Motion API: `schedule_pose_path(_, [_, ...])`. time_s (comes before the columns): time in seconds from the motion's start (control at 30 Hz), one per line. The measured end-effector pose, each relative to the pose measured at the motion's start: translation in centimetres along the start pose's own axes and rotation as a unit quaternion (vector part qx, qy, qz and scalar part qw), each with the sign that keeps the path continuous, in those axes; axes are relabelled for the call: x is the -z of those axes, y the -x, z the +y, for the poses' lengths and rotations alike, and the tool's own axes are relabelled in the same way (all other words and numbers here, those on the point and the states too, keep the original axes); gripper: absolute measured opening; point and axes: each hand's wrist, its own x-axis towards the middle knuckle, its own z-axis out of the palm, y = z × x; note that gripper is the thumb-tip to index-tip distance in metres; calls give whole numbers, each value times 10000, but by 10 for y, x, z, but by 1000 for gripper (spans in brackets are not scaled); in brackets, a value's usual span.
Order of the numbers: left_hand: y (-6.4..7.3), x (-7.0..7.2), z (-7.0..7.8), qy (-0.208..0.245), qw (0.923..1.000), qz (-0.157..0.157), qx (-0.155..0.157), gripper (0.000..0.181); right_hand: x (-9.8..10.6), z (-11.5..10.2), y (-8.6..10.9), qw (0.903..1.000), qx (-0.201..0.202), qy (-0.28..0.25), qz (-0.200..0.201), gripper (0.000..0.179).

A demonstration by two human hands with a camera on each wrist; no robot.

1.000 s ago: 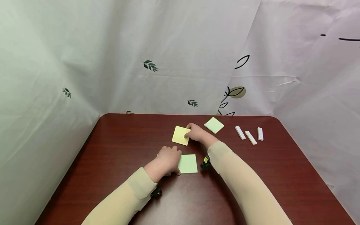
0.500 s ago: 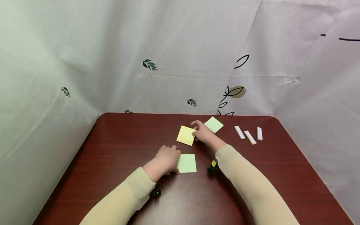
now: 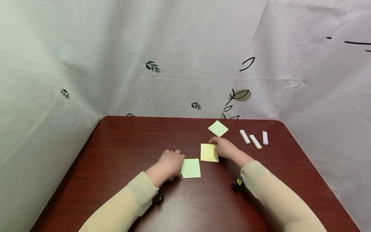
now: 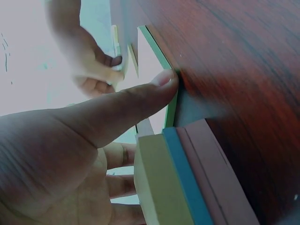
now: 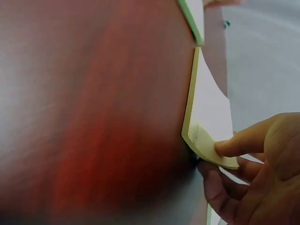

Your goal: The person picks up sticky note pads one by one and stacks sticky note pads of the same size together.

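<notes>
In the head view, the right hand, right of centre, pinches the right edge of a yellow pad, which lies flat or nearly so over the desk. Just below and left of it is a green pad, the two corners close together. The left hand, near the centre, sits at that pad's left edge; the head view hides most of what lies beneath its palm. Above the right hand, a second green pad lies turned like a diamond, and farther right are three white strips. A pale cloth with leaf prints fills the upper frame.

In the left wrist view, the left grip is spread: the thumb reaches straight across the middle to the green pad's edge, while the other fingers extend toward a yellow, blue and pink stack at lower centre. The right hand appears blurred at upper left.

In the right wrist view, the right grip pinches the yellow pad right of centre, thumb on top and fingers beneath, the held end bending. The green pad's corner shows at the top, just beside it.
</notes>
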Motion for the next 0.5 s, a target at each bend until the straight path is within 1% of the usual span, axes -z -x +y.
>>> schedule_pose_path(0.1, [-1, -1, 0, 7, 10000, -26, 27, 67, -4, 1, 15, 9988, 170, 446, 78, 42])
schedule_pose_path(0.2, [-1, -1, 1, 12, 10000, -46, 0, 68, -8, 1, 30, 9972, 262, 684, 149, 39])
schedule_pose_path(0.33, [-1, -1, 1, -41, 10000, -41, -42, 68, -13, 0, 46, 9959, 348, 814, 204, 37])
schedule_pose_path(0.5, [0, -1, -1, -22, 10000, -38, -24, 67, -16, -4, 55, 9950, 441, 828, 340, 35])
